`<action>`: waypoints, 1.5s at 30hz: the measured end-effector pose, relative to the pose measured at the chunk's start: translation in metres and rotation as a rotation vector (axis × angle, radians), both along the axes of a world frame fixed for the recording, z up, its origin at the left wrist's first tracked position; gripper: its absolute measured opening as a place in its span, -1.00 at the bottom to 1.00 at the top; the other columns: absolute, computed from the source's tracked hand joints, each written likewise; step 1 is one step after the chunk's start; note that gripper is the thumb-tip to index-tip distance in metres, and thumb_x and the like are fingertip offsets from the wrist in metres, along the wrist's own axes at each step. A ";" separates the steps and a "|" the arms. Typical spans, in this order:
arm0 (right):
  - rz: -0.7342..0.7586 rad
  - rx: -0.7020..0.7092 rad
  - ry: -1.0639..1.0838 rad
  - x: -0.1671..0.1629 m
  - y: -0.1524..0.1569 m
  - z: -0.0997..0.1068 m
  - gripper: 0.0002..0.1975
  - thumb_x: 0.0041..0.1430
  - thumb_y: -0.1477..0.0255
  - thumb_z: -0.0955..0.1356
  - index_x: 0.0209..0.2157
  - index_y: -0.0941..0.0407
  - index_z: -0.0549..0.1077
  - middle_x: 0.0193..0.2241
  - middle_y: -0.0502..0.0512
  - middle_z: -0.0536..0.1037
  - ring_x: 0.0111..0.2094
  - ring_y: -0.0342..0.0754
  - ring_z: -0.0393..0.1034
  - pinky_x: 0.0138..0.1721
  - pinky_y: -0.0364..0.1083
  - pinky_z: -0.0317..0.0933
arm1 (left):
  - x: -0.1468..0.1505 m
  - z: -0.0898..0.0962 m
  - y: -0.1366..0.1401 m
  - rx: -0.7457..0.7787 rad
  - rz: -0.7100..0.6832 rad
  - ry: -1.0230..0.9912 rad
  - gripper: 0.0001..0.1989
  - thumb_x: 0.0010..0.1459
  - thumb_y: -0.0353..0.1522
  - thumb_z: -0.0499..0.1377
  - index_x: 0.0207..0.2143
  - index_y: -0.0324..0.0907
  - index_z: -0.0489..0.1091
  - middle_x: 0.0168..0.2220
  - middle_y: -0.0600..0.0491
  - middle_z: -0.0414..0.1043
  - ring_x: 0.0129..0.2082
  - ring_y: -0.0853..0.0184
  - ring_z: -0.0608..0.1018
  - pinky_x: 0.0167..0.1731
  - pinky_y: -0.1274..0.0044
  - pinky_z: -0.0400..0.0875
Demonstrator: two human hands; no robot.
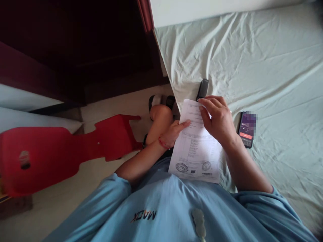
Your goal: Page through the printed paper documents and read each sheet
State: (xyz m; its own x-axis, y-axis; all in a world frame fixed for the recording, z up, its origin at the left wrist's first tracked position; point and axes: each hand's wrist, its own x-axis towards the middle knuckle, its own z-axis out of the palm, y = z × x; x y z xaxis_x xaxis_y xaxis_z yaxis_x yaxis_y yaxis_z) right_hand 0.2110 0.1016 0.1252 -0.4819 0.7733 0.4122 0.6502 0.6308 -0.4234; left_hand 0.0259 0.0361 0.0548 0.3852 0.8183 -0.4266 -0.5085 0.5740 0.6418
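Observation:
A printed paper (186, 148) with round stamps near its bottom edge lies over my lap and the bed's edge; whether more sheets lie under it I cannot tell. My left hand (176, 131) grips its left edge, thumb on top and fingers underneath. At the paper's top edge, my right hand (217, 116) has its thumb and fingers bent together on the sheet. A slim black stapler-like object (203, 88) lies on the bed just beyond these fingertips, its near end close to the paper. Part of the paper is hidden under my right hand.
On the pale green bed sheet (282, 84), a phone (245, 131) with a lit timer screen lies right of my right forearm. A red plastic chair (50, 158) stands on the floor at left. Dark furniture (113, 40) is beyond the bed's left edge.

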 end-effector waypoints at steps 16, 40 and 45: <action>-0.030 -0.022 -0.004 -0.010 0.001 0.007 -0.68 0.53 0.42 0.22 0.01 0.03 0.62 -0.07 0.24 0.71 0.22 0.25 0.46 0.19 0.27 0.38 | 0.006 0.013 -0.007 0.023 -0.038 0.054 -0.42 0.09 0.08 0.45 -0.24 -0.29 0.62 -0.36 -0.06 0.66 -0.35 0.22 0.65 -0.28 0.41 0.46; -0.125 -0.332 -0.018 0.022 0.038 -0.051 -0.73 0.41 0.33 0.29 -0.37 0.05 0.52 -0.42 0.12 0.59 -0.26 0.10 0.44 -0.20 0.05 0.29 | 0.008 -0.010 -0.007 -0.046 0.089 0.155 -0.37 -0.08 0.10 0.56 -0.24 -0.27 0.66 -0.31 -0.12 0.72 -0.28 0.12 0.74 -0.24 0.37 0.61; -0.081 -0.326 0.008 0.021 0.040 -0.064 -0.73 0.42 0.35 0.29 -0.20 0.06 0.64 -0.29 0.17 0.65 -0.17 0.13 0.48 -0.03 0.12 0.37 | 0.010 -0.015 -0.004 -0.067 0.086 0.174 -0.36 -0.15 0.09 0.59 -0.28 -0.27 0.67 -0.32 -0.10 0.72 -0.35 0.18 0.71 -0.25 0.38 0.60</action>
State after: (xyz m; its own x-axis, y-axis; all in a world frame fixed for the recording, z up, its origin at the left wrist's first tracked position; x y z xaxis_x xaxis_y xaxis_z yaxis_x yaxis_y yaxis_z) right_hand 0.2319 0.1416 0.0611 -0.4117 0.9005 0.1402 0.6885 0.4081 -0.5996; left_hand 0.0359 0.0326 0.0396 0.2307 0.8124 -0.5356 -0.4421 0.5778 0.6861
